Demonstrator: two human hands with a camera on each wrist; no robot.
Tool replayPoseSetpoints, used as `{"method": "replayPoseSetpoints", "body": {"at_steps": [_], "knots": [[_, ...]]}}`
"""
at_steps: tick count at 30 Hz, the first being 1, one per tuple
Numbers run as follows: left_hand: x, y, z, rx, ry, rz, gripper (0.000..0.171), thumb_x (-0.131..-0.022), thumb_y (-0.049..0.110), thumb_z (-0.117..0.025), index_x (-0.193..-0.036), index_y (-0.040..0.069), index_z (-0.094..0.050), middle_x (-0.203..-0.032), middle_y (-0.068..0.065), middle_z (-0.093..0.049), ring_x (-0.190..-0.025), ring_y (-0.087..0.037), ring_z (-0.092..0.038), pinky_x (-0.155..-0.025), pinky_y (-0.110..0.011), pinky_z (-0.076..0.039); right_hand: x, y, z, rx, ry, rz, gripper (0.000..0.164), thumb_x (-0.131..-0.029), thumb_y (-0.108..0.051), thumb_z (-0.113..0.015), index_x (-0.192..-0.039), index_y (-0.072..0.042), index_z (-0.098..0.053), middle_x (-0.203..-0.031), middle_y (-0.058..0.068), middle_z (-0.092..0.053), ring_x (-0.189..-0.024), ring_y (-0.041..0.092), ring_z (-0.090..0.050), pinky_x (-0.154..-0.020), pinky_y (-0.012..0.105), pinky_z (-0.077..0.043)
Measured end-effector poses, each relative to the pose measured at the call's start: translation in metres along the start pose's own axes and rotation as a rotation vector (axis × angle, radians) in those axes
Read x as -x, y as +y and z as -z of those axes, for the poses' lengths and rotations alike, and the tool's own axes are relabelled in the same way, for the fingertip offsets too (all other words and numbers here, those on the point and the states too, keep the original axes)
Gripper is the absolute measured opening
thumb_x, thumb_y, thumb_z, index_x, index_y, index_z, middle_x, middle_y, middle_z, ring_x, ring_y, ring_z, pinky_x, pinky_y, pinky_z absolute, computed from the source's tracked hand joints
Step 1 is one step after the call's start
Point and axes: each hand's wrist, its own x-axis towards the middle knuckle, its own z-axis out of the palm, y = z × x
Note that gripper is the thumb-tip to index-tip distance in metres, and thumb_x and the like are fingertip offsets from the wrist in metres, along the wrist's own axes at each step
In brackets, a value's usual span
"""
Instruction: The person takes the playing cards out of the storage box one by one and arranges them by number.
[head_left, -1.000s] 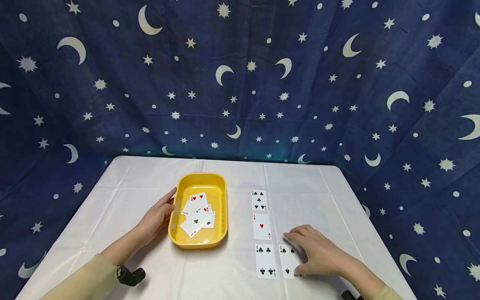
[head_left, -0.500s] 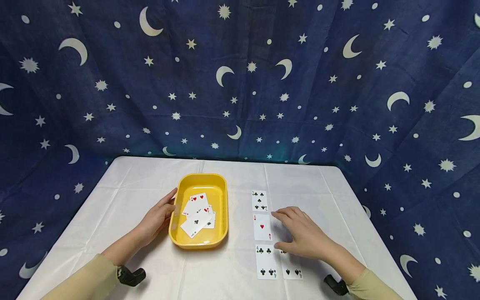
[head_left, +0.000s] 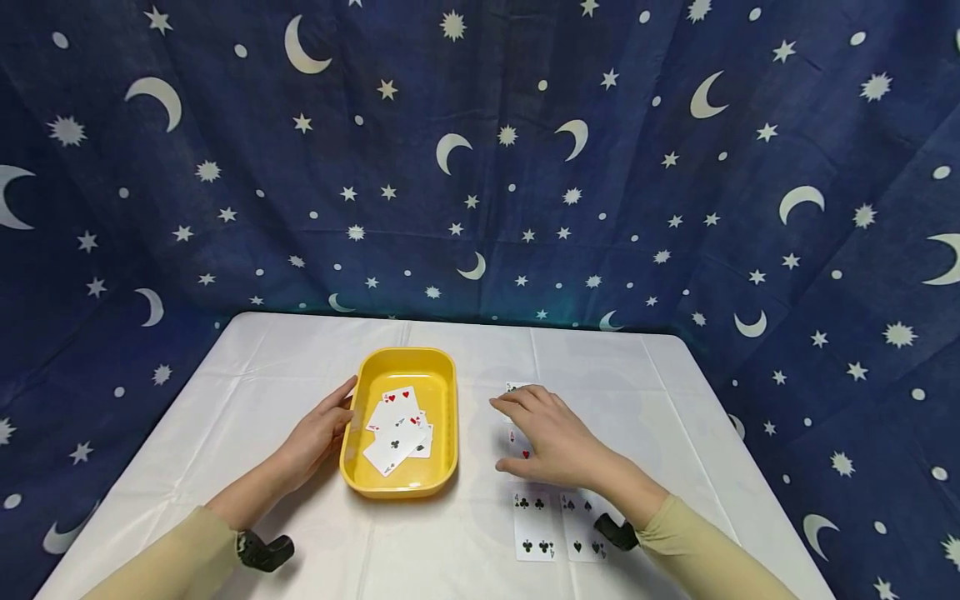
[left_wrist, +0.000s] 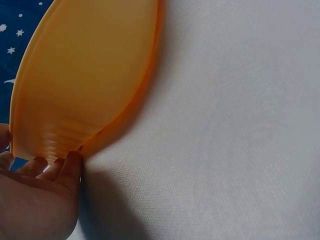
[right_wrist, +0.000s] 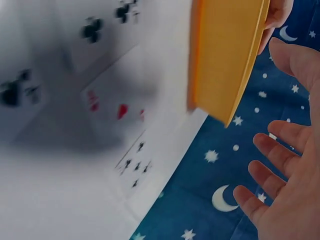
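My left hand [head_left: 309,443] grips the left side of a yellow tray [head_left: 411,367], thumb at the rim and fingertips low against the outer wall in the left wrist view. Several face-up playing cards [head_left: 394,442] lie overlapping inside the tray. My right hand [head_left: 553,442] hovers with fingers spread and nothing in them, partly covering the ace of hearts [head_left: 526,455] and most of the five of clubs [head_left: 514,386]. Nearer to me, side by side, lie the four of clubs [head_left: 534,527] and the four of spades [head_left: 576,527]; the right wrist's camera partly covers the latter.
A white cloth covers the table [head_left: 277,367]. Beyond its back edge hangs a dark blue curtain [head_left: 405,158] with moons and stars. Dark cameras sit at both wrists, the left one [head_left: 264,552] just above the cloth.
My right hand has moved left and away from me, from the four of spades to over the ace of hearts and five of clubs. My left hand and the tray stay put.
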Motion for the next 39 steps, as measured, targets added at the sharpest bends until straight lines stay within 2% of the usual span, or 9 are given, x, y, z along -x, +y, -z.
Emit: {"method": "replayPoseSetpoints", "body": {"at_steps": [14,21,28,35,39], "knots": [[0.002,0.001,0.0,0.006,-0.003,-0.008,0.067,-0.106,0.014,-0.039,-0.166,0.027,-0.013,-0.17,-0.015,-0.014,-0.15,-0.034,-0.029,-0.12,-0.049,-0.026,-0.047,-0.03,-0.003,0.018,-0.054,0.086,0.081,-0.083,-0.056,-0.076,-0.151,-0.019,-0.052,-0.147,-0.005,-0.053,-0.137,0.02,-0.039,-0.115,0.047,-0.034],[0.003,0.002,-0.001,0.002,0.003,-0.008,0.067,-0.106,0.015,-0.039,-0.166,0.027,-0.013,-0.17,-0.016,-0.014,-0.149,-0.037,-0.031,-0.119,-0.051,-0.026,-0.071,-0.047,-0.007,0.045,-0.081,0.13,0.08,-0.085,-0.058,-0.073,-0.15,-0.016,-0.053,-0.146,-0.004,-0.055,-0.136,0.021,-0.041,-0.115,0.045,-0.034],[0.003,0.001,-0.001,0.011,0.016,0.009,0.067,-0.106,0.016,-0.04,-0.166,0.029,-0.016,-0.17,-0.014,-0.014,-0.148,-0.035,-0.033,-0.119,-0.049,-0.029,-0.094,-0.059,-0.015,0.079,-0.144,0.151,0.075,-0.087,-0.059,-0.07,-0.148,-0.017,-0.056,-0.142,-0.004,-0.058,-0.132,0.02,-0.044,-0.114,0.041,-0.035],[0.003,0.001,-0.001,0.025,0.002,-0.008,0.068,-0.105,0.014,-0.04,-0.166,0.027,-0.014,-0.17,-0.016,-0.014,-0.149,-0.034,-0.031,-0.119,-0.048,-0.027,-0.112,-0.068,-0.026,0.14,-0.206,0.154,0.067,-0.087,-0.06,-0.071,-0.139,-0.018,-0.065,-0.134,-0.004,-0.063,-0.126,0.019,-0.049,-0.112,0.037,-0.036],[0.004,0.003,-0.002,0.024,0.009,-0.004,0.068,-0.105,0.014,-0.04,-0.166,0.028,-0.014,-0.169,-0.017,-0.014,-0.15,-0.034,-0.031,-0.119,-0.049,-0.027,-0.12,-0.072,-0.034,0.201,-0.237,0.168,0.055,-0.088,-0.06,-0.07,-0.125,-0.02,-0.074,-0.121,-0.007,-0.067,-0.118,0.017,-0.052,-0.104,0.036,-0.04]]}}
